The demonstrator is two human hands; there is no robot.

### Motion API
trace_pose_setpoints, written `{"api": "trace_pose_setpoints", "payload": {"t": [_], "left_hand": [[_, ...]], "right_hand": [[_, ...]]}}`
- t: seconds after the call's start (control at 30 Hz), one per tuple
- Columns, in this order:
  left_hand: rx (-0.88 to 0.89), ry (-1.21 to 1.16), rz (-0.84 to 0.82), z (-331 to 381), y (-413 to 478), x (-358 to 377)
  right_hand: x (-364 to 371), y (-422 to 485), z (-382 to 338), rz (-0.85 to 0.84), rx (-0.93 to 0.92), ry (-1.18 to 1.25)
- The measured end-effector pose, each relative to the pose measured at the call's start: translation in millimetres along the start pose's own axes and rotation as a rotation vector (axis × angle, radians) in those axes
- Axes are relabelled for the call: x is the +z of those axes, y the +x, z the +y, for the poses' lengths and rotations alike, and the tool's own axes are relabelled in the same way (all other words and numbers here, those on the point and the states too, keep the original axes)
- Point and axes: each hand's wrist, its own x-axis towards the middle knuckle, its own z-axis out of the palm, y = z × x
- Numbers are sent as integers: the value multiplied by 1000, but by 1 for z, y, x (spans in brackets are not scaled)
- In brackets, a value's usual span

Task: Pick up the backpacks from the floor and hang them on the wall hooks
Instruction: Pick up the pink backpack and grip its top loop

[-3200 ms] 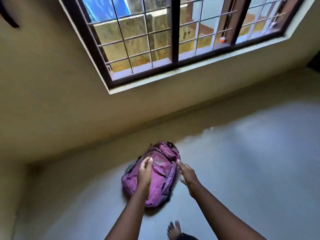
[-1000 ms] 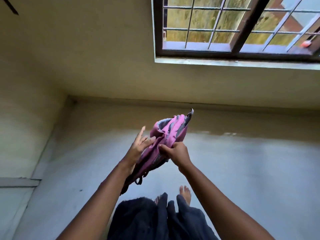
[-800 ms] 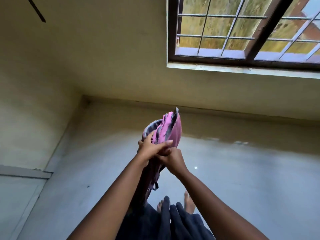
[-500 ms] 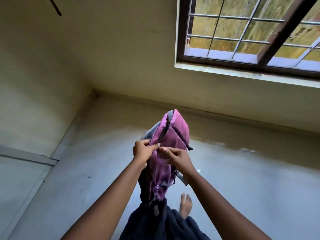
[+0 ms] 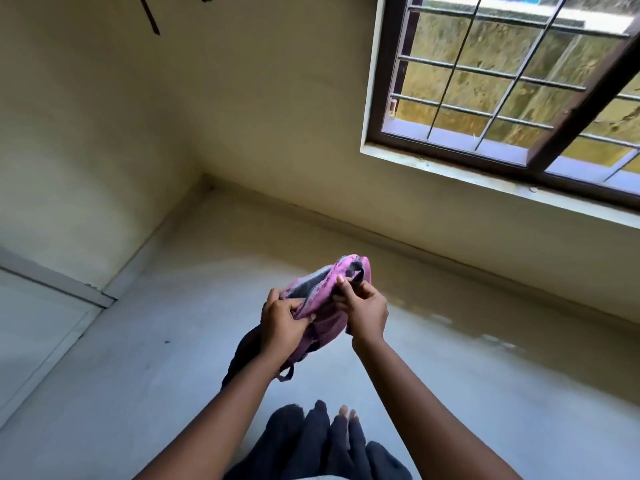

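Backpack (image 5: 325, 299): pink fabric with grey lining and dark trim, held in the air clear of the floor (image 5: 485, 393), in front of the person's body. Top end uppermost, opening showing the grey inside; lower part hangs down behind the left forearm, with a small strap loop dangling at its lower edge. Left hand (image 5: 280, 323): fingers closed on the pink fabric at the near left edge of the opening, thumb on top. Right hand (image 5: 367, 311): fingers closed on the fabric at the right side of the opening, thumb and forefinger pinching up near the dark trim at the top. The two hands sit close together, the pack bunched between them. Below: dark trouser legs (image 5: 311, 441) and the toes of one bare foot (image 5: 348, 415) on the floor. Floor: pale grey, smooth, meeting cream walls; room corner (image 5: 207, 178) at upper left of the pack. Window (image 5: 502, 84): dark brown frame with metal grille, in the wall at upper right, light sill below it. Dark narrow object (image 5: 149, 13) at the top edge, on the wall, too cut off to identify.
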Motion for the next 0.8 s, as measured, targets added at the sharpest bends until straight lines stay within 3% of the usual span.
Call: {"api": "trace_pose_setpoints", "payload": {"t": [0.2, 0.3, 0.4, 0.63, 0.8], "left_hand": [[-66, 85, -426, -22, 12, -44], [-16, 166, -342, -33, 12, -67], [23, 22, -193, -40, 29, -85], [198, -125, -372, -27, 134, -132], [336, -121, -494, -12, 219, -176]], "right_hand": [[39, 17, -7, -230, 27, -33], [60, 13, 4, -379, 9, -151], [86, 16, 7, -506, -50, -357], [139, 49, -51, -673, -403, -822], [186, 91, -96, -671, -518, -901]]}}
